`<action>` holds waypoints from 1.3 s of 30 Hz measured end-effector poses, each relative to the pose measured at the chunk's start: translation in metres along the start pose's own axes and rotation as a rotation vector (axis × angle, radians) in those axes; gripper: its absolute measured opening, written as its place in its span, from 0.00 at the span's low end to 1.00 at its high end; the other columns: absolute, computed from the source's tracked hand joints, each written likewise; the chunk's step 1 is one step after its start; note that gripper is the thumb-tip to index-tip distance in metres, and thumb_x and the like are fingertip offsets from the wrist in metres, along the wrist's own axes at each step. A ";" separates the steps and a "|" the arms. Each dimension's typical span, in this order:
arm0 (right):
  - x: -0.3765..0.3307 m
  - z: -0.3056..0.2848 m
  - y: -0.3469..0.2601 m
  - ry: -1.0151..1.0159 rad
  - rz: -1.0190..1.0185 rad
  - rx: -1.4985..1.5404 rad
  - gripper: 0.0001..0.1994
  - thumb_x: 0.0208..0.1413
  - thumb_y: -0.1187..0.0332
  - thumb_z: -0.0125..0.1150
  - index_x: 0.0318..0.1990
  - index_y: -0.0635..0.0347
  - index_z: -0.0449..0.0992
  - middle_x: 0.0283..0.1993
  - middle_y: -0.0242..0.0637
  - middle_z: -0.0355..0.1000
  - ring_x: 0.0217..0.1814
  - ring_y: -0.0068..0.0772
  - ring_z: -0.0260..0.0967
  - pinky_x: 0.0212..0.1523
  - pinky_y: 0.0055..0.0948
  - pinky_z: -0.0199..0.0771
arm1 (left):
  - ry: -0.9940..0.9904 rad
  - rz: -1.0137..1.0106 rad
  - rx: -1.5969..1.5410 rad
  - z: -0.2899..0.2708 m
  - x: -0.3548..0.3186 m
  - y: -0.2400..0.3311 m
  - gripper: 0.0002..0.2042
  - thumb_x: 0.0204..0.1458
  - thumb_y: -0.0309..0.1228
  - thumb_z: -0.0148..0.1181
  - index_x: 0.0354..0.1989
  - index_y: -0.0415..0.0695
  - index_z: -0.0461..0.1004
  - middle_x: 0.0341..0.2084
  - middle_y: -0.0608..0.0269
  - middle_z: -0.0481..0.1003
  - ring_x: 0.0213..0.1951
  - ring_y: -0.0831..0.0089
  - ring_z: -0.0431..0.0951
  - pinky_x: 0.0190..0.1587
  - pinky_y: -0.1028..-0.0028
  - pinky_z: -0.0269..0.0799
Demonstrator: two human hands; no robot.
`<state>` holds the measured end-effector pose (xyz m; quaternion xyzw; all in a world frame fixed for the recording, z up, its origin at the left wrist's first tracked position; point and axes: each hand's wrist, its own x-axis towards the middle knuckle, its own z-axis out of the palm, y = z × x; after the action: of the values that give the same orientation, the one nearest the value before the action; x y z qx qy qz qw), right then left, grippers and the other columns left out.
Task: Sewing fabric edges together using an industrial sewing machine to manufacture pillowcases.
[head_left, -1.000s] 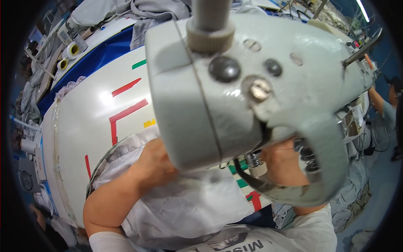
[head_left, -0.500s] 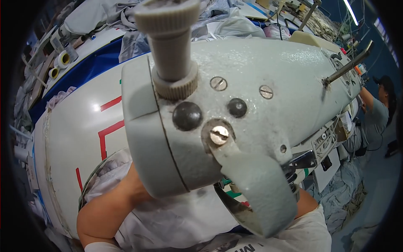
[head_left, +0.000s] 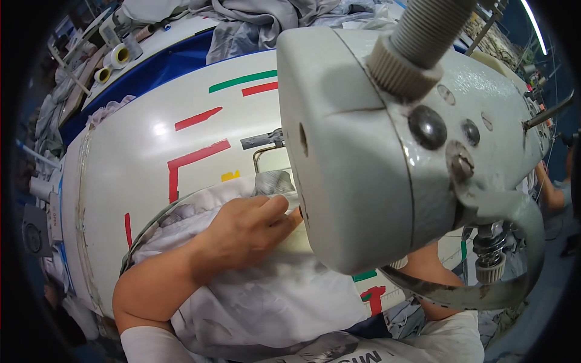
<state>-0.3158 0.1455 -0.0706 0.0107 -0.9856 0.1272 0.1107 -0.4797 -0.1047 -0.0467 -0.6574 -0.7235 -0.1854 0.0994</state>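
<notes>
On my feed, a workroom surrounds a pale, glossy worktop (head_left: 115, 175) that stretches to 9 o'clock. Near the centre, toward 7 o'clock, the left hand (head_left: 251, 233) has its fingers bent over a whitish cloth (head_left: 260, 305); I cannot tell whether they pinch it. The right hand is hidden behind the sewing machine head (head_left: 351, 151), so I cannot tell its state; only the right forearm (head_left: 433, 275) shows, at 4 o'clock. The cloth lies across the worktop, spreading from under the left hand down to 6 o'clock. I judge the step in hand to be steadying the cloth beside the machine head; the next move seems to call for holding it flat, with the fingertips clear of whatever the head hides from me. Further out, a curved lever (head_left: 532, 254) hangs toward 4 o'clock, red tape (head_left: 200, 154) marks the worktop at 10 and green tape (head_left: 242, 81) at 11, 2 spools (head_left: 118, 56) with yellow cores sit beyond at 10, and grey fabric (head_left: 260, 24) lies heaped at 12.
</notes>
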 end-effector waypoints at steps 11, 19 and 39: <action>-0.042 -0.008 0.021 0.174 -0.094 -0.047 0.18 0.47 0.74 0.58 0.48 0.64 0.71 0.50 0.45 0.69 0.52 0.44 0.66 0.51 0.54 0.62 | 0.047 0.018 0.009 0.002 0.010 -0.008 0.13 0.42 0.25 0.54 0.39 0.42 0.74 0.24 0.65 0.59 0.25 0.74 0.67 0.23 0.75 0.65; -0.009 0.012 0.040 0.298 -0.164 -0.008 0.19 0.45 0.77 0.58 0.48 0.67 0.71 0.48 0.46 0.71 0.50 0.43 0.69 0.51 0.45 0.67 | 0.100 0.040 -0.077 0.008 0.011 -0.013 0.11 0.38 0.23 0.55 0.34 0.40 0.73 0.35 0.61 0.69 0.39 0.67 0.72 0.42 0.71 0.70; 0.022 -0.001 0.022 0.396 -0.219 0.040 0.17 0.45 0.75 0.59 0.45 0.67 0.72 0.43 0.49 0.73 0.43 0.43 0.73 0.43 0.36 0.71 | 0.108 0.089 -0.121 0.004 0.007 -0.004 0.10 0.40 0.24 0.55 0.35 0.41 0.72 0.32 0.61 0.70 0.45 0.65 0.72 0.50 0.66 0.67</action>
<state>-0.3378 0.1673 -0.0702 0.0946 -0.9350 0.1335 0.3148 -0.4840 -0.0966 -0.0480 -0.6828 -0.6746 -0.2593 0.1068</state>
